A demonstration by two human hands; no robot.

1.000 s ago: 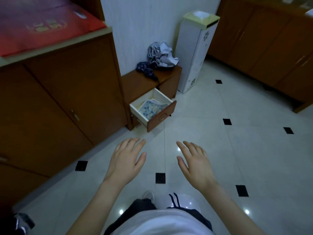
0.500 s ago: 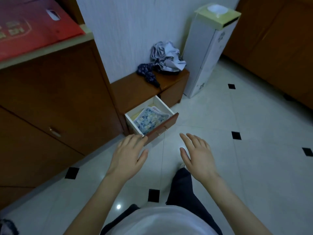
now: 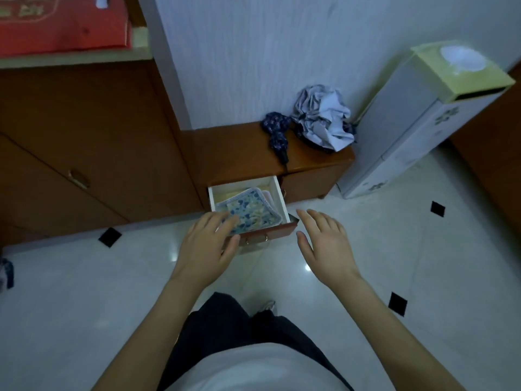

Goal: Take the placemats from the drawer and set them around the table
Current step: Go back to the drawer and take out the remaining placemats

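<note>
Placemats [image 3: 249, 211], blue/yellow patterned, are lying stacked in the open drawer [image 3: 277, 190] of a low wooden cabinet [image 3: 239, 153] by the wall. L hand [image 3: 205, 245] is reaching over the drawer's front-left corner, fingers straight & relaxed, tips lying over the near edge of the top mat; whether they're touching it, can't tell. It's gripping nothing. R hand [image 3: 324, 244] is hovering just right of the drawer front, above the floor [image 3: 394, 249], fingers spread & straight, holding nothing. On the cabinet top, crumpled pale cloth [image 3: 321, 119] is sitting next to a dark patterned cloth [image 3: 277, 131] w/ an end hanging over the front. A tall white appliance [image 3: 417, 122] is standing right of the cabinet. Bigger wooden cupboard [image 3: 84, 142] is standing to the left, red box [image 3: 62, 24] on top.
</note>
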